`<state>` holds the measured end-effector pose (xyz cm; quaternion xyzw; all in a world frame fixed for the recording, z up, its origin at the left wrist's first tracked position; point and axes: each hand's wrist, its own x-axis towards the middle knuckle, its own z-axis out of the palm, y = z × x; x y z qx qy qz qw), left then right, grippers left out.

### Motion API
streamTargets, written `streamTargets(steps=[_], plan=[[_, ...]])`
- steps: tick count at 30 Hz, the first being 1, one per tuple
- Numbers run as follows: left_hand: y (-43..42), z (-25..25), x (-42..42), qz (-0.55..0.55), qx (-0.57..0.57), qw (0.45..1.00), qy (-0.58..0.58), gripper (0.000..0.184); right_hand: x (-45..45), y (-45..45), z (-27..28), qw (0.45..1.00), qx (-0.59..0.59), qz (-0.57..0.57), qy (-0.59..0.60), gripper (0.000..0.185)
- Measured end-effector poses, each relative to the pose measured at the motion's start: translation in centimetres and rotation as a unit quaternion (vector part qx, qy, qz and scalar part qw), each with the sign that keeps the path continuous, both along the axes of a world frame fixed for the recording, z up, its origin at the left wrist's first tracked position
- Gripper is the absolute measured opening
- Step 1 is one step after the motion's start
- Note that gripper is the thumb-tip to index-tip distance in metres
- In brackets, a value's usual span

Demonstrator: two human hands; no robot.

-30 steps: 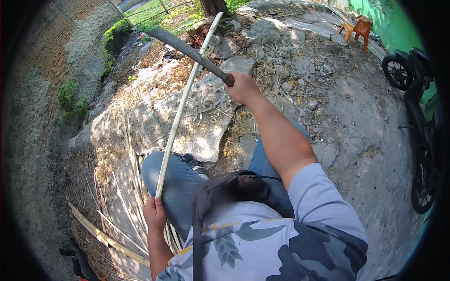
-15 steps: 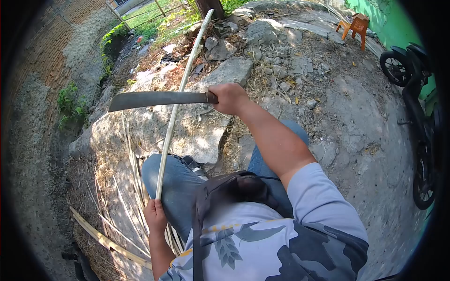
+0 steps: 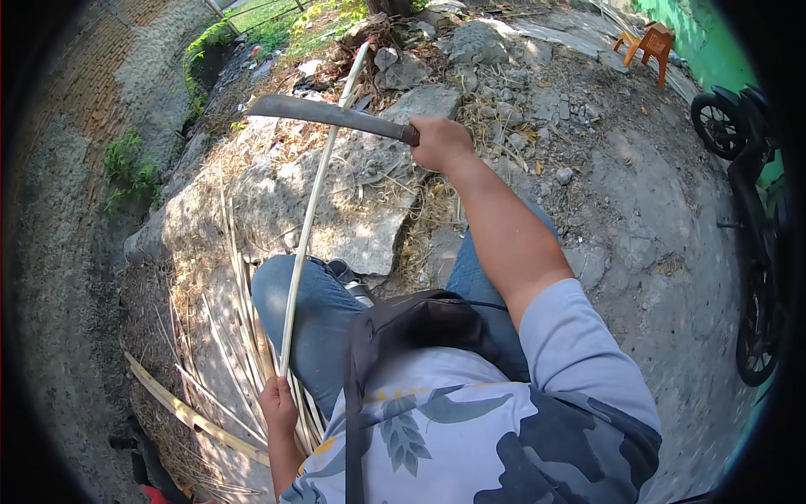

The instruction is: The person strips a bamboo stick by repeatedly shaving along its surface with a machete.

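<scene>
My right hand [image 3: 442, 143] is closed round the handle of a machete [image 3: 336, 116], held out in front of me with its broad blade pointing left. The blade crosses over a long pale bamboo strip [image 3: 307, 220]; whether it touches the strip I cannot tell. At the strip's near end, my left hand [image 3: 278, 403] grips it beside my left knee. From there the strip slants up and away, past the knee, its far end near the tree base. Several thin strips [image 3: 244, 323] lie on the ground by my left hand, along with a wider split bamboo piece [image 3: 189, 413].
A large stone slab [image 3: 369, 235] lies before my knees, with rubble [image 3: 504, 118] beyond. A brick wall [image 3: 63, 210] rises on the left. At right are a motorcycle [image 3: 747, 227], an orange plastic stool [image 3: 653, 46] and a green wall [image 3: 709, 42].
My right hand and the machete have moved farther away and to the right, the blade now tilting down toward the handle. My left hand has come slightly nearer with the strip's end.
</scene>
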<state>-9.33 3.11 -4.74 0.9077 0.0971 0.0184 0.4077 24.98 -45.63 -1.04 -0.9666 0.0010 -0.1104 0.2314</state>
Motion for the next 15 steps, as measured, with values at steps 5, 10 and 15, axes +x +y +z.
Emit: streamTargets(steps=[5, 10, 15], plan=[[0.8, -0.5, 0.1, 0.008, 0.011, 0.999, 0.029, 0.039, -0.3, 1.1, 0.3, 0.998, 0.065, 0.021, 0.000, 0.020], [-1.6, 0.3, 0.7, 0.040, 0.097, 0.993, -0.051, 0.030, -0.4, 1.4, 0.8, 0.998, 0.014, 0.050, 0.025, 0.020], [-2.0, 0.2, 1.2, 0.037, 0.147, 0.983, -0.104, 0.049, -0.1, 1.8, -0.3, 0.995, -0.016, 0.100, -0.012, 0.016]])
